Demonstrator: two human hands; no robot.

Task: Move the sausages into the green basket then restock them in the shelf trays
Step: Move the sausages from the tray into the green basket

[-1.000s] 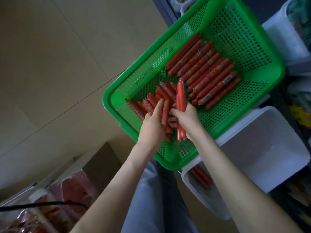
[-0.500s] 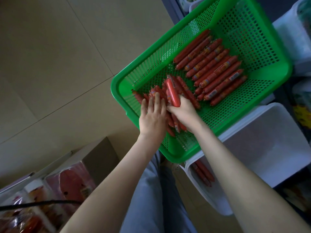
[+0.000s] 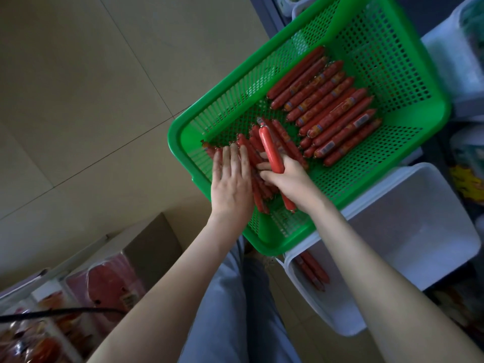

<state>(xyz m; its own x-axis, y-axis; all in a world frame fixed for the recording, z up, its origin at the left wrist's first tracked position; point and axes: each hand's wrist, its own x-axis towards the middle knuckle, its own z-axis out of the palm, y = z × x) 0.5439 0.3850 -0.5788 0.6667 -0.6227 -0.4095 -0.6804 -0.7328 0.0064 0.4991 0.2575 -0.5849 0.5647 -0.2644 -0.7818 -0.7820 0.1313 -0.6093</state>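
A green basket (image 3: 429, 82) rests on a white shelf tray (image 3: 419, 231). Inside it a neat row of red sausages (image 3: 330, 106) lies at the far side, and a loose pile of sausages (image 3: 285, 142) lies at the near left corner. My left hand (image 3: 230, 182) lies flat with straight fingers on the left part of that pile. My right hand (image 3: 285, 179) grips a bunch of sausages from the pile; one sausage (image 3: 271, 149) sticks up above its fingers. A few sausages (image 3: 313, 271) lie in the white tray under the basket's near corner.
More white trays (image 3: 450, 61) stand on the shelf at the right. A cardboard box (image 3: 146, 247) with packed red goods (image 3: 104, 286) sits on the tiled floor at the lower left. My legs in light trousers (image 3: 235, 310) are below the basket.
My left hand has flattened onto the pile, fingers straight. The sausage in my right hand has tipped from nearly upright to leaning left. The view has shifted a little.
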